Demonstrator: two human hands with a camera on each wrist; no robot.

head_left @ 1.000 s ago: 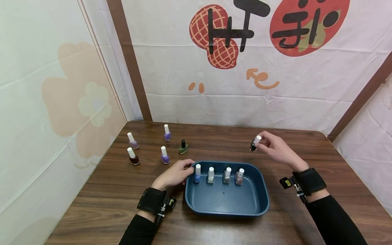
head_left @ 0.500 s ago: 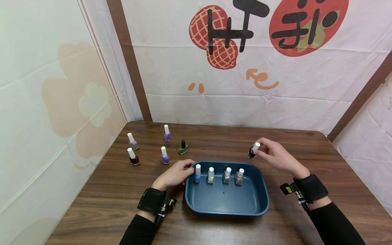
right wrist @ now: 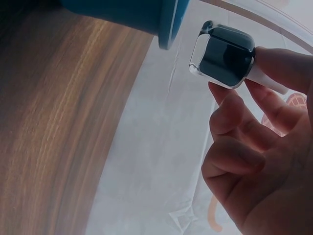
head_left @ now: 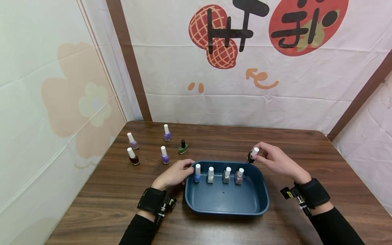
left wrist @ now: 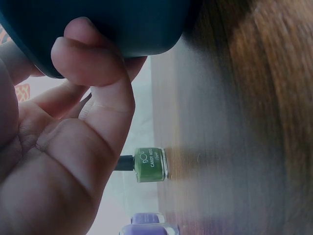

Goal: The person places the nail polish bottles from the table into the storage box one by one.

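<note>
A black nail polish bottle [right wrist: 227, 56] with a white cap is pinched between the thumb and fingers of my right hand [head_left: 277, 160]. In the head view it hangs at the back right rim of a blue tray [head_left: 226, 204], and the right wrist view shows it raised above the tabletop. My left hand [head_left: 174, 174] grips the tray's left back corner, thumb at the rim and fingers along the outside wall. Inside the tray a row stands along the back: a blue bottle [head_left: 197, 175], a whitish one [head_left: 210, 176], a grey glittery one [head_left: 226, 177] and a mauve one [head_left: 239, 177].
On the wooden table [head_left: 101, 200], left of the tray, stand a green bottle [head_left: 183, 148] with a black cap, purple bottles [head_left: 165, 157] [head_left: 167, 135], a lilac one [head_left: 133, 143] and a dark brown one [head_left: 133, 158]. A printed cloth [head_left: 171, 109] hangs behind.
My right hand has come down and slightly left with the black nail polish bottle, from behind the tray to its back right rim. The left hand and tray stay put.
</note>
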